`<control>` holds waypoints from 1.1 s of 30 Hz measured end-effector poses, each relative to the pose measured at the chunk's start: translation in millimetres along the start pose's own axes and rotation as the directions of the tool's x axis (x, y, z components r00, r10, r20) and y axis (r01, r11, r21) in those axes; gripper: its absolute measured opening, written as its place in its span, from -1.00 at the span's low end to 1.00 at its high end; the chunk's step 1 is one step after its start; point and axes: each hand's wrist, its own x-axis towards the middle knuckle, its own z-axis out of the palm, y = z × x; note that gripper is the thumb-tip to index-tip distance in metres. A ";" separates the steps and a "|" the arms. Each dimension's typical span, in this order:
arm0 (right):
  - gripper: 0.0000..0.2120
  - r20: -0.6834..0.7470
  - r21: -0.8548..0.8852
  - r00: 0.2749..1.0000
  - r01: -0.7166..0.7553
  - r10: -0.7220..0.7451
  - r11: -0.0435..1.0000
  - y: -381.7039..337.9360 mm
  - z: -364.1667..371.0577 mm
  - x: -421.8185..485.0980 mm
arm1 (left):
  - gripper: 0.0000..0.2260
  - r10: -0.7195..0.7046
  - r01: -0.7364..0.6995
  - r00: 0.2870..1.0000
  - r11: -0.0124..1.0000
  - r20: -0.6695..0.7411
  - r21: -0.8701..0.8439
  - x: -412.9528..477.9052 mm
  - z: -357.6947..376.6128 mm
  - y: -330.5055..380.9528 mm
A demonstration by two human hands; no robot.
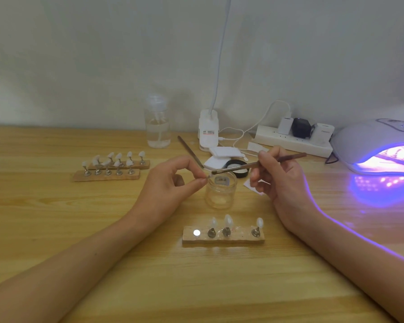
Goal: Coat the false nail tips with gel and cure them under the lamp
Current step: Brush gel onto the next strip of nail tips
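Left hand (170, 183) pinching nail tip (208, 177), right hand (278, 176) holding brush (254, 164) over jar (219, 194)

The white dome-shaped curing lamp (371, 141) at the far right is cut by the right edge, its violet-lit interior washed out; the tiny item (208, 177) pinched in the left hand (170, 180) is too small to identify; the neck of the white gooseneck desk lamp (220, 54) leaves the top edge.

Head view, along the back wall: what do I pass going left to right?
Pump bottle → desk lamp base → power strip → curing lamp, lit purple.
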 end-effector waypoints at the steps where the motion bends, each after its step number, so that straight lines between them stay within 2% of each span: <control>1: -0.80 0.008 -0.017 1.000 0.000 0.000 1.000 0.7 0.5 -0.4 | -0.91 0.006 -0.006 1.000 1.000 0.002 0.004 0.2 0.2 0.0; 5: -0.77 -0.057 -0.015 0.998 -0.005 0.004 1.000 2.4 -1.7 0.9 | -0.91 0.025 -0.025 1.000 1.000 0.009 0.008 1.0 1.0 -0.4; 9: -0.78 0.007 -0.022 1.000 0.004 -0.003 1.000 1.9 -0.2 0.6 | -0.91 0.039 -0.039 0.999 0.999 0.012 0.011 1.3 0.7 -2.0; 13: -0.81 -0.049 0.003 0.999 -0.002 0.002 1.000 1.3 -2.0 0.7 | -0.90 0.040 -0.040 0.999 0.999 0.015 0.017 2.0 1.4 -2.8; 16: -0.79 0.003 -0.009 1.000 0.007 -0.007 1.000 1.6 0.1 0.4 | -0.89 0.041 -0.042 0.999 0.999 0.010 0.018 2.6 1.6 -3.9; 20: -0.77 -0.063 0.019 0.998 -0.008 0.009 1.000 1.8 -2.1 1.6 | -0.89 0.051 -0.051 0.999 0.998 0.010 0.022 2.0 1.7 -1.6; 24: -0.78 -0.003 -0.016 1.000 -0.006 0.006 1.000 0.4 0.3 1.6 | -0.91 0.051 -0.051 0.999 0.998 0.013 0.032 1.3 2.0 0.5; 27: -0.75 -0.062 -0.011 0.998 -0.013 0.013 1.000 1.8 -1.1 2.0 | -0.91 0.050 -0.050 0.999 0.998 0.008 0.027 1.6 2.0 -0.2; 31: -0.77 -0.026 -0.031 1.000 -0.006 0.005 0.999 1.2 0.2 1.5 | -0.90 0.055 -0.056 0.998 0.998 0.014 0.017 1.5 1.9 -1.1; 33: -0.76 -0.052 -0.037 0.999 -0.014 0.012 0.999 0.6 0.4 0.8 | -0.90 0.059 -0.059 0.998 0.998 0.013 0.020 1.3 1.8 -0.2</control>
